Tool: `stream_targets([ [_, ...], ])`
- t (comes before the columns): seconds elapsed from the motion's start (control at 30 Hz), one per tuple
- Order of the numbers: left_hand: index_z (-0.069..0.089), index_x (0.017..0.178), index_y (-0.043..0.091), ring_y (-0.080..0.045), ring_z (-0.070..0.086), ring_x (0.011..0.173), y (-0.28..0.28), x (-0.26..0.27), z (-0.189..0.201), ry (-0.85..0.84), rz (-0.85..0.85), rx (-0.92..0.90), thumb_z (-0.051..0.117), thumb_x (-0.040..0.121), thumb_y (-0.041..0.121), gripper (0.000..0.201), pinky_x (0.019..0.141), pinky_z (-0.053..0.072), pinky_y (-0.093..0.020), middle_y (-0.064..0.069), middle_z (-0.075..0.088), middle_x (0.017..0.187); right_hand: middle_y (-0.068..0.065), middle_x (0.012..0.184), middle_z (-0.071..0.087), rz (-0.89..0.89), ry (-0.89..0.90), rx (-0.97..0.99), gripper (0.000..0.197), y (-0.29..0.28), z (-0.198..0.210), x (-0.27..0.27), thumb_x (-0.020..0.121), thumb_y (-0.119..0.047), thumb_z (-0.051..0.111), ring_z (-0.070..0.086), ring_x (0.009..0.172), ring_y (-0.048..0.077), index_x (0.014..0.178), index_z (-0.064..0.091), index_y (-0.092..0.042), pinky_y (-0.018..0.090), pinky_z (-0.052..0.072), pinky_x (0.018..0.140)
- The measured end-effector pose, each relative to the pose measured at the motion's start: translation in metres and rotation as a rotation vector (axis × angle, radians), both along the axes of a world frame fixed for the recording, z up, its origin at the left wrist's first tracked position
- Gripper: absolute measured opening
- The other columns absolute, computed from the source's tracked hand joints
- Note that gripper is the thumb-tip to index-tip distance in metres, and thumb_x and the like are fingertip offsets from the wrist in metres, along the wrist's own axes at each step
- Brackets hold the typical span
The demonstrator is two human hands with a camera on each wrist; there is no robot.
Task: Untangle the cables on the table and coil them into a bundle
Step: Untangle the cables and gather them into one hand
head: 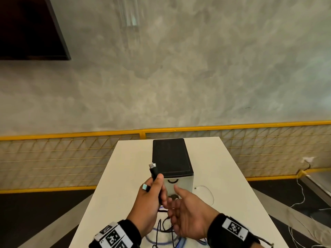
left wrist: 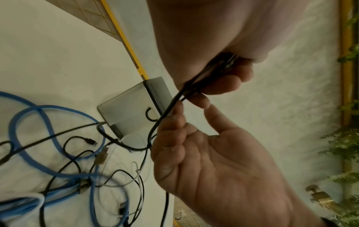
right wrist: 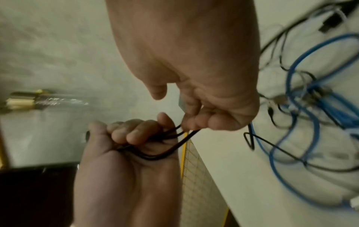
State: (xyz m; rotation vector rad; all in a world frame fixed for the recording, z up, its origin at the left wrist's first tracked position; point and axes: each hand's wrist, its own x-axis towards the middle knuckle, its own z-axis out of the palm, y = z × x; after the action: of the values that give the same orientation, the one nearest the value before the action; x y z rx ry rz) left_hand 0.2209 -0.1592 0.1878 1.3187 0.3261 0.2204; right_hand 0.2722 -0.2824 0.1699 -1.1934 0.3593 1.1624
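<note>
My left hand point(head: 152, 191) grips a black cable point(head: 154, 173) in a fist above the white table point(head: 123, 176). The cable's metal USB plug point(head: 152, 165) sticks up out of the fist. In the right wrist view the left hand point(right wrist: 132, 135) holds several loops of the black cable point(right wrist: 170, 151). My right hand point(head: 179, 210) is just right of it. Its curled fingers point(right wrist: 202, 121) pinch the same cable where it leaves the fist. From there the black cable point(left wrist: 165, 113) runs down to a tangle point(left wrist: 83, 153) of blue, black and white cables on the table.
A grey box with a black lid point(head: 172, 158) stands on the table right behind my hands. A thin white cable point(head: 207, 192) lies to its right. A yellow-framed mesh fence point(head: 71, 154) runs behind the table. More wires point(head: 300, 194) lie on the floor at right.
</note>
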Motion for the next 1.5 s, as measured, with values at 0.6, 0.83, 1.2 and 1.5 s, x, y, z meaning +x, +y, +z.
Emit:
stream_targets([
  [0.6, 0.069, 0.071, 0.019, -0.018, 0.065, 0.087, 0.042, -0.010, -0.001, -0.049, 0.106, 0.133, 0.049, 0.087, 0.048, 0.039, 0.084, 0.051, -0.038, -0.004, 0.070, 0.086, 0.001, 0.053, 0.049, 0.110, -0.465, -0.334, 0.027, -0.001, 0.000, 0.012, 0.088, -0.028, 0.057, 0.038, 0.044, 0.013, 0.066, 0.064, -0.015, 0.020, 0.023, 0.045],
  [0.83, 0.071, 0.068, 0.016, -0.021, 0.061, 0.077, 0.032, -0.002, -0.001, -0.043, 0.044, 0.129, 0.050, 0.082, 0.047, 0.040, 0.076, 0.050, -0.038, -0.005, 0.068, 0.074, -0.001, 0.070, 0.067, 0.098, -0.617, -0.331, 0.043, 0.011, 0.005, 0.008, 0.096, -0.045, 0.048, 0.055, 0.064, 0.013, 0.076, 0.071, -0.015, 0.023, 0.037, 0.058],
  [1.2, 0.069, 0.076, 0.024, -0.014, 0.052, 0.041, 0.035, -0.032, -0.144, 0.303, -0.309, 0.188, 0.081, 0.059, 0.063, 0.045, 0.053, 0.032, -0.023, 0.007, 0.063, 0.048, 0.010, 0.076, 0.075, -0.403, -0.081, 0.127, 0.028, -0.002, -0.009, 0.043, 0.101, -0.022, 0.040, 0.071, 0.067, 0.021, 0.097, 0.064, -0.008, 0.040, 0.046, 0.076],
  [1.5, 0.047, 0.067, 0.014, -0.014, 0.027, 0.036, 0.023, -0.016, -0.025, 0.214, -0.040, 0.113, 0.070, 0.087, 0.016, 0.031, 0.043, 0.020, -0.023, -0.002, 0.034, 0.042, 0.018, 0.111, 0.073, -0.243, -0.161, 0.081, 0.027, 0.001, -0.021, 0.021, 0.105, -0.021, 0.034, 0.068, 0.097, 0.033, 0.113, 0.058, -0.010, 0.041, 0.049, 0.072],
])
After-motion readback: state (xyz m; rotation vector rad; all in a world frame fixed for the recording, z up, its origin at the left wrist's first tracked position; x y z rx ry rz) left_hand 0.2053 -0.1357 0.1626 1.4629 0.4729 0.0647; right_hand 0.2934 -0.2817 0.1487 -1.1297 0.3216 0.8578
